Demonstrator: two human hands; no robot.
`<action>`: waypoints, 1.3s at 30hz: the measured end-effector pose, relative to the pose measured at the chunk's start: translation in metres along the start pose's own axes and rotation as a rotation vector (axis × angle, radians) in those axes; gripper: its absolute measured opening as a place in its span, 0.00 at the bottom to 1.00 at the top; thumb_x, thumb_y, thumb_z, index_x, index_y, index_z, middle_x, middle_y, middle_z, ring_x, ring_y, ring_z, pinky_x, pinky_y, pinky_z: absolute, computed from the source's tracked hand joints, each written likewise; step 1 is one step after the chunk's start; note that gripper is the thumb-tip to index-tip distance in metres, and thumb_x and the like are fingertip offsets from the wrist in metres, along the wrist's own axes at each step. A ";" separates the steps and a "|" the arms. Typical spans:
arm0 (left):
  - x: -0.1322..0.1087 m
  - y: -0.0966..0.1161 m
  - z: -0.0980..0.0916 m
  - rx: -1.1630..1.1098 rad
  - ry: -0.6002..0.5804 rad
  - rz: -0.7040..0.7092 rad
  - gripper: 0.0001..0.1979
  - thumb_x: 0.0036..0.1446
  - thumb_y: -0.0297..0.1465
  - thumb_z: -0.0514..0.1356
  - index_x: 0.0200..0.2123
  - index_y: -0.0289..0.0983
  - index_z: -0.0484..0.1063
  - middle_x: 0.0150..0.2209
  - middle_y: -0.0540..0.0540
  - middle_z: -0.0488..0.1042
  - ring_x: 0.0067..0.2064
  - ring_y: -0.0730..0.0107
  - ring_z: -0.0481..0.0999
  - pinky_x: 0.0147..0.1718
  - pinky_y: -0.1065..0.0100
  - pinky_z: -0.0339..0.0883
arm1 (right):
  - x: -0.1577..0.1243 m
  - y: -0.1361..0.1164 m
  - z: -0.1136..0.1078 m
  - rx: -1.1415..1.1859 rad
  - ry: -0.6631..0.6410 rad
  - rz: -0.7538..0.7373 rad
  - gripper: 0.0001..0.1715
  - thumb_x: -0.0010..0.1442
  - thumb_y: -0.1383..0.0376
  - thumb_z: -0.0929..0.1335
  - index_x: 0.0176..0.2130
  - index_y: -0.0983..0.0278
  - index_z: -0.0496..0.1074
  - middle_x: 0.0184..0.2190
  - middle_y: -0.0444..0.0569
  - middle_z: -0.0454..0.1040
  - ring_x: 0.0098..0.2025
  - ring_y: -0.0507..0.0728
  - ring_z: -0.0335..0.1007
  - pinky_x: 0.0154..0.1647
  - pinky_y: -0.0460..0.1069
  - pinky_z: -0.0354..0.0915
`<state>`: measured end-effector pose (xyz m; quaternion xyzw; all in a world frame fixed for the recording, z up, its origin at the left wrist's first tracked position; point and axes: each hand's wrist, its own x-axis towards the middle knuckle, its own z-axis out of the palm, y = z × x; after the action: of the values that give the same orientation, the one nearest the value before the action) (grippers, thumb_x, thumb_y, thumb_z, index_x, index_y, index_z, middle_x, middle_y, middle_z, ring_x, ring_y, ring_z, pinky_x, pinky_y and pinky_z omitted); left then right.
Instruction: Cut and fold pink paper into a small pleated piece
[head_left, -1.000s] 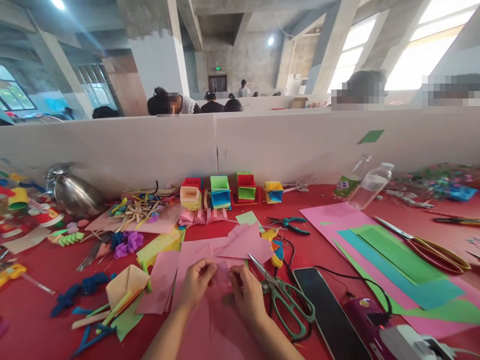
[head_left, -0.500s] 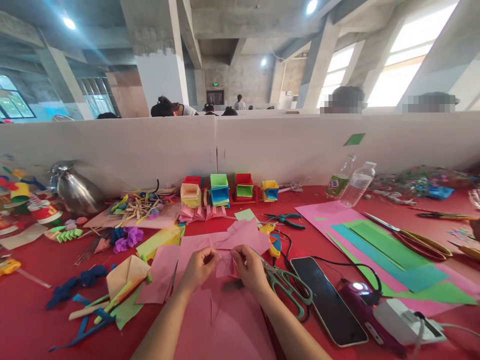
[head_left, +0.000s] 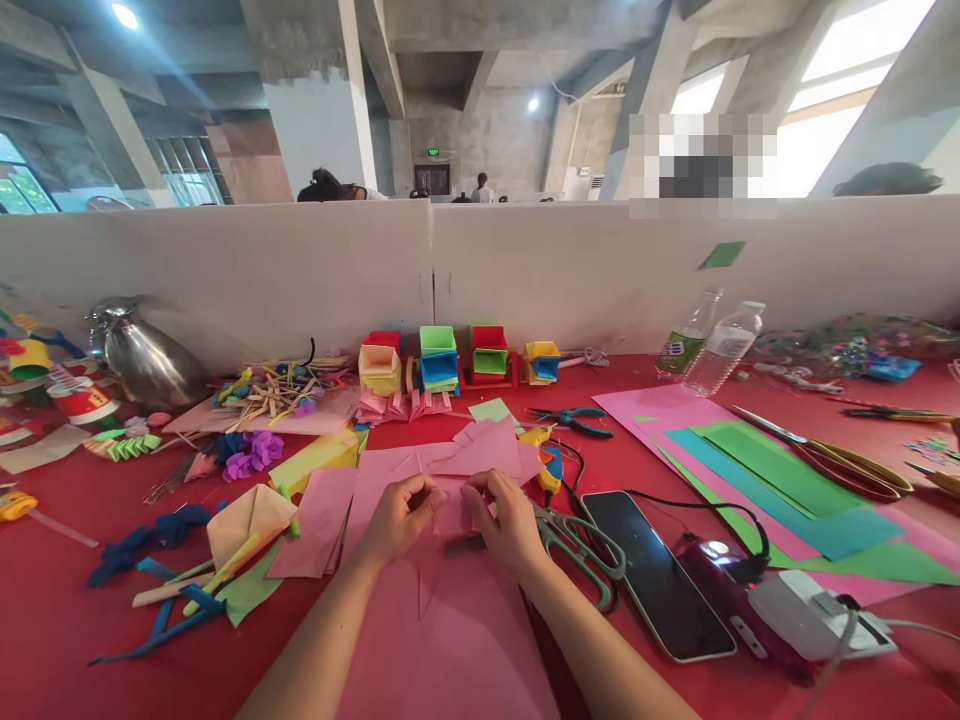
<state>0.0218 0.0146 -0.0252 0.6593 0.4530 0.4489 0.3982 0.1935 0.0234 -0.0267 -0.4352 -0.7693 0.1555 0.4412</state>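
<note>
My left hand (head_left: 397, 515) and my right hand (head_left: 508, 520) meet at the middle of the red table, fingers pinched on a small folded piece of pink paper (head_left: 452, 512) held a little above a large pink sheet (head_left: 450, 640). More pink sheets (head_left: 480, 455) lie just behind the hands. Green-handled scissors (head_left: 577, 545) lie right beside my right hand.
A black phone (head_left: 652, 585) with a cable, a purple device (head_left: 720, 575) and a white power strip (head_left: 810, 615) lie to the right. Coloured paper sheets (head_left: 780, 490), large scissors (head_left: 840, 465), two bottles (head_left: 712, 345), paper boxes (head_left: 439, 365), pliers (head_left: 574, 418), a metal kettle (head_left: 146, 360) and craft scraps (head_left: 247, 540) surround them. A white partition (head_left: 525, 280) stands behind.
Both hands lifted the small pink piece off the sheet and brought it closer together, fingers now pinching it. The view shifted slightly as my head moved.
</note>
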 end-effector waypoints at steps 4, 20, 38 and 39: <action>-0.001 -0.003 0.001 -0.001 -0.010 0.002 0.14 0.53 0.41 0.56 0.29 0.35 0.68 0.22 0.54 0.60 0.24 0.75 0.58 0.23 0.75 0.52 | -0.001 0.001 0.005 0.012 0.031 -0.010 0.10 0.61 0.64 0.60 0.29 0.62 0.64 0.25 0.46 0.67 0.29 0.54 0.62 0.31 0.48 0.58; 0.000 0.003 0.003 0.014 0.111 0.098 0.11 0.55 0.34 0.55 0.23 0.36 0.64 0.22 0.54 0.58 0.26 0.75 0.59 0.26 0.74 0.54 | -0.008 0.005 0.008 0.052 0.102 -0.014 0.08 0.61 0.62 0.61 0.36 0.64 0.65 0.27 0.47 0.68 0.29 0.53 0.62 0.32 0.48 0.59; -0.004 0.000 0.011 -0.209 0.129 -0.085 0.11 0.53 0.36 0.58 0.25 0.35 0.65 0.22 0.54 0.61 0.26 0.76 0.60 0.26 0.75 0.57 | -0.018 -0.001 0.013 0.095 0.117 0.008 0.07 0.61 0.67 0.61 0.30 0.62 0.62 0.25 0.45 0.65 0.28 0.53 0.60 0.31 0.48 0.58; -0.005 -0.001 0.012 -0.236 0.136 -0.092 0.12 0.53 0.36 0.58 0.23 0.35 0.64 0.22 0.54 0.60 0.25 0.76 0.60 0.25 0.75 0.56 | -0.020 -0.001 0.013 0.112 0.111 0.002 0.06 0.61 0.67 0.61 0.31 0.62 0.62 0.26 0.45 0.65 0.28 0.53 0.61 0.30 0.48 0.58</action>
<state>0.0318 0.0091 -0.0309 0.5544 0.4528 0.5240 0.4615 0.1871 0.0083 -0.0447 -0.4187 -0.7332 0.1744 0.5067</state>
